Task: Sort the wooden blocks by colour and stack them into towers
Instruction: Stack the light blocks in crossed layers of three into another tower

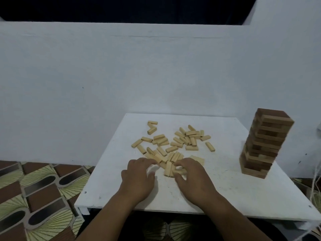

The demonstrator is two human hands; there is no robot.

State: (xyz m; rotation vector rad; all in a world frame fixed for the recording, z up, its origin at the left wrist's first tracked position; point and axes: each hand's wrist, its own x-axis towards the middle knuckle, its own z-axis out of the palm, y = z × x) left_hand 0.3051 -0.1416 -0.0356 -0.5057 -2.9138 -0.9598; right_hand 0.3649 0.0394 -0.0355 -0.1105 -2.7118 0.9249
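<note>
Several light wooden blocks [175,141] lie scattered over the middle of a low white table [225,192]. A tall tower of dark brown blocks [264,145] stands on the table's right side. Both hands are at the near edge of the heap. My left hand [139,176] has its fingers curled over blocks at the heap's left; the blocks under its fingertips are blurred. My right hand [192,176] pinches a small bunch of light blocks [171,168] lying side by side between the two hands.
The table stands against a pale blue wall [121,75]. A patterned floor mat [38,197] lies to the left and below. White string [314,188] hangs past the table's right edge. The brown tower stands close to the right edge.
</note>
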